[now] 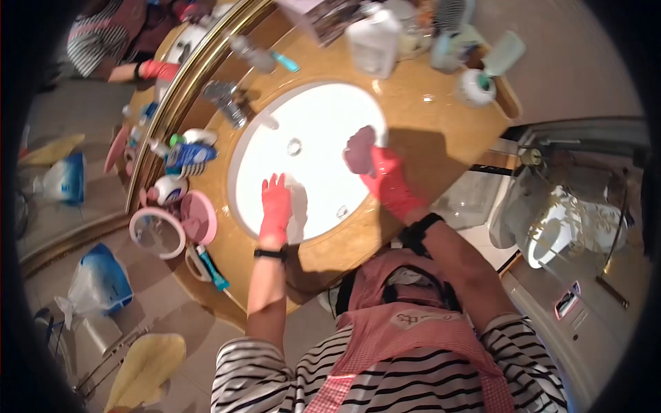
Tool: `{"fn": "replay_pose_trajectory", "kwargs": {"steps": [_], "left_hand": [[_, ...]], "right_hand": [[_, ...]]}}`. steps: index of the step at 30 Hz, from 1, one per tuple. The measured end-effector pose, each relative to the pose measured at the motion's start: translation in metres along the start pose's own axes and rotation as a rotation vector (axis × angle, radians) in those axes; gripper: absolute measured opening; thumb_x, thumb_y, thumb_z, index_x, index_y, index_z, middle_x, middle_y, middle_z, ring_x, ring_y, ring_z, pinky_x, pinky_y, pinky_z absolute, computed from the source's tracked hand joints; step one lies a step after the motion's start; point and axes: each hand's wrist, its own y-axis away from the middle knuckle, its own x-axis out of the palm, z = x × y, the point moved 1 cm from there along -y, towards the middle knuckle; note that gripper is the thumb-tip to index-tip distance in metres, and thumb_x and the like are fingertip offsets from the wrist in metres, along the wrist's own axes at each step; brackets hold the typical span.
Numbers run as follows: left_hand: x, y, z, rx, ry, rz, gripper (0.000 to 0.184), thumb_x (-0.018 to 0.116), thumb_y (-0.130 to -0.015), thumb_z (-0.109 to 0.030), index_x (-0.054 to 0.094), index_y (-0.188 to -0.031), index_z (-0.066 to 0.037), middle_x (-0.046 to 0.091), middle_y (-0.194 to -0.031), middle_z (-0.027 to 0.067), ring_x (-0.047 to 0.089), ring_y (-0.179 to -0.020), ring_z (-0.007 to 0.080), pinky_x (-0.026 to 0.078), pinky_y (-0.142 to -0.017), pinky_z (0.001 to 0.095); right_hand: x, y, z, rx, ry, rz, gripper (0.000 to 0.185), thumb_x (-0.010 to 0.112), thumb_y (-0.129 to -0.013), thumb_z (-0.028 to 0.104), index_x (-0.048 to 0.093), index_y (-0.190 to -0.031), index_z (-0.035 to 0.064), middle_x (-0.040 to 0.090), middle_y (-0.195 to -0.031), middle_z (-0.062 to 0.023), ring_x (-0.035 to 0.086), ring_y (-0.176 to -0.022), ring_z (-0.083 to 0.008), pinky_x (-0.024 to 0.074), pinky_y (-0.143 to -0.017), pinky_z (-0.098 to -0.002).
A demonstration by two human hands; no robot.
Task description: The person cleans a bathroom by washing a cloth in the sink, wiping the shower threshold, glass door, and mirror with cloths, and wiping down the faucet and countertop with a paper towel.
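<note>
A white oval sink basin [323, 113] is set into a tan countertop, with a round drain [295, 146] in its floor. My right hand [389, 182], in a pinkish-red rubber glove, grips a purplish cloth or sponge [359, 150] at the basin's right wall. Its exact kind is unclear. Over the near left part of the basin is my left hand [276, 205], gloved alike, fingers stretched out and holding nothing. Whether it touches the basin I cannot tell. A metal faucet [227, 102] stands at the basin's left rim.
Bottles, including a white jug [374, 41], line the counter's far side. A round pink-framed mirror [158, 232], a toothpaste tube [193, 154] and a teal-handled item [212, 268] crowd the left. A gold-framed wall mirror [180, 82] borders the counter. A toilet [551, 234] appears at right.
</note>
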Motion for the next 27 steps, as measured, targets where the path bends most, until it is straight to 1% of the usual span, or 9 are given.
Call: {"fn": "replay_pose_trajectory", "kwargs": {"steps": [2,5,6,9,11,15,19,21,27], "left_hand": [[0.037,-0.012,-0.006,0.166,0.84,-0.615,0.065,0.065,-0.082,-0.035,0.037,-0.139,-0.018,0.038,-0.139,0.0196,0.03,-0.132,0.0311,0.028,-0.106,0.0434],[0.007,0.025,-0.061,0.23,2.051,-0.019,0.065,0.057,-0.088,-0.039,0.028,-0.142,-0.016,0.028,-0.144,0.0168,0.031,-0.129,0.036,0.039,-0.097,0.0498],[0.015,0.02,-0.063,0.676,2.324,0.235,0.067,0.054,-0.087,-0.048,0.03,-0.141,-0.015,0.033,-0.142,0.0145,0.035,-0.127,0.0327,0.04,-0.098,0.0471],[-0.009,0.048,-0.088,0.73,2.229,-0.092,0.063,0.05,-0.09,-0.047,0.037,-0.138,-0.008,0.044,-0.136,0.0116,0.044,-0.122,0.0272,0.038,-0.101,0.0375],[-0.001,0.033,-0.066,0.39,2.242,-0.098,0.037,0.053,-0.091,-0.033,0.055,-0.119,-0.008,0.056,-0.12,0.0083,0.054,-0.105,0.0216,0.043,-0.09,0.0311],[-0.023,0.054,-0.08,0.41,1.727,-0.473,0.022,0.062,-0.084,-0.008,0.042,-0.074,-0.01,0.058,-0.077,0.0056,0.052,-0.068,0.0132,0.042,-0.062,0.0245],[-0.021,0.047,-0.056,0.354,1.53,-0.599,0.025,0.057,-0.077,0.008,0.04,-0.073,-0.01,0.054,-0.067,0.0047,0.052,-0.058,0.0145,0.044,-0.054,0.0266],[-0.019,0.04,-0.05,0.346,1.503,-0.647,0.025,0.054,-0.076,0.01,0.039,-0.073,-0.011,0.051,-0.065,0.003,0.051,-0.056,0.0143,0.047,-0.056,0.0282],[-0.012,0.057,-0.038,0.038,1.486,-0.745,0.018,0.054,-0.081,0.001,0.043,-0.07,-0.008,0.058,-0.067,0.0071,0.055,-0.052,0.0177,0.051,-0.056,0.03]], "right_hand": [[0.017,0.009,-0.018,-0.055,-0.025,-0.144,0.046,0.069,-0.067,0.009,0.052,-0.109,-0.0007,0.058,-0.098,-0.02,0.056,-0.09,-0.0378,0.0456,-0.079,-0.0417],[0.006,0.005,0.029,0.669,-0.602,0.278,0.047,0.061,-0.086,0.031,0.05,-0.122,0.0034,0.06,-0.107,-0.0055,0.057,-0.099,-0.0157,0.0466,-0.083,-0.0279],[-0.036,0.0,0.055,0.686,-1.005,0.567,0.047,0.06,-0.085,0.037,0.053,-0.121,0.0071,0.06,-0.108,-0.0042,0.056,-0.101,-0.0131,0.0474,-0.082,-0.0285],[0.029,0.037,0.044,0.317,-1.589,0.455,0.035,0.059,-0.085,0.037,0.061,-0.096,0.004,0.062,-0.092,-0.0054,0.058,-0.082,-0.0106,0.0485,-0.07,-0.0244],[0.068,0.039,0.033,0.416,-1.624,0.905,0.03,0.057,-0.085,0.033,0.059,-0.082,0.0037,0.061,-0.077,-0.0044,0.055,-0.061,-0.0116,0.0447,-0.052,-0.022],[0.012,0.037,0.075,0.74,-1.048,0.921,0.018,0.059,-0.075,0.021,0.055,-0.068,0.0053,0.055,-0.061,-0.0044,0.047,-0.044,-0.0142,0.0357,-0.04,-0.0263],[-0.001,0.041,0.101,0.445,-0.565,0.82,0.017,0.055,-0.075,0.02,0.059,-0.065,0.0067,0.059,-0.058,-0.0058,0.055,-0.049,-0.0207,0.0436,-0.046,-0.0346],[0.037,0.044,0.098,-0.084,-0.036,0.521,0.017,0.058,-0.073,0.023,0.065,-0.074,0.0069,0.065,-0.068,-0.0112,0.063,-0.062,-0.0273,0.0493,-0.055,-0.04],[0.058,0.054,0.091,-0.019,-0.094,0.414,0.015,0.06,-0.073,0.02,0.065,-0.081,0.0083,0.067,-0.08,-0.0136,0.066,-0.077,-0.0291,0.0515,-0.066,-0.04]]}}
